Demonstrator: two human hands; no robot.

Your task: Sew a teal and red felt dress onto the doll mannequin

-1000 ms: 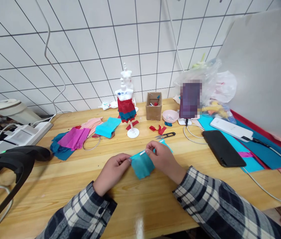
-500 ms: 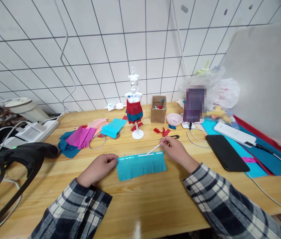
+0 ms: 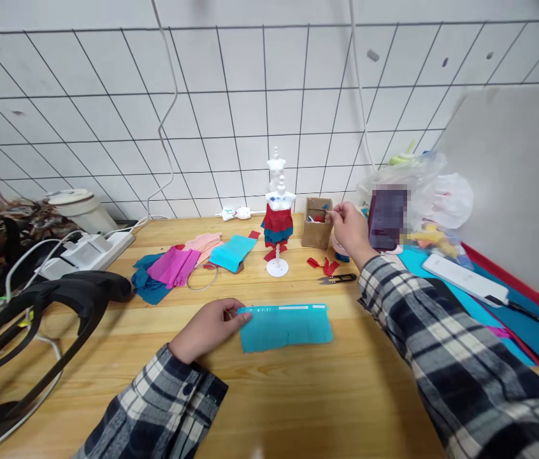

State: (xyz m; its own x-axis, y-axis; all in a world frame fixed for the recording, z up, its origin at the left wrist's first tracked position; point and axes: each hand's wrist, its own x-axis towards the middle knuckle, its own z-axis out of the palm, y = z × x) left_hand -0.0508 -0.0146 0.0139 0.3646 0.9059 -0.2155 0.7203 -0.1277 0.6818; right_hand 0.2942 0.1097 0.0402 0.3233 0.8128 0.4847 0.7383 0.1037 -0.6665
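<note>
Turquoise cloth: it lies flat on the table point(image 3: 274, 395), a little below the centre of the frame, its long top edge facing the wall; half a second ago it was in much the same pose. point(image 3: 286, 331)
Left hand point(image 3: 215, 328): thumb and fingers pinch the cloth's upper left corner, as they did before.
Right hand point(image 3: 352, 229): it has left the cloth's top edge, where it was pulling up a white strip, and has reached to the cardboard box point(image 3: 317, 239), right of centre. Its fingertips are drawn together at the box's right rim; whether the strip is between them cannot be told.
Top edge: two white strip pieces point(image 3: 292, 308) lie along its right part, while a shiny band shows towards the left. The lifted strip no longer stands up from it.
Meaning for the work: the peeling seems partly done, with some white covering apparently left, and the reach looks like discarding a peeled piece.
Behind: a white mannequin point(image 3: 280, 201) in a red-and-blue skirt point(image 3: 278, 220) stands mid-frame, black-handled snips point(image 3: 343, 278) to its right.
</note>
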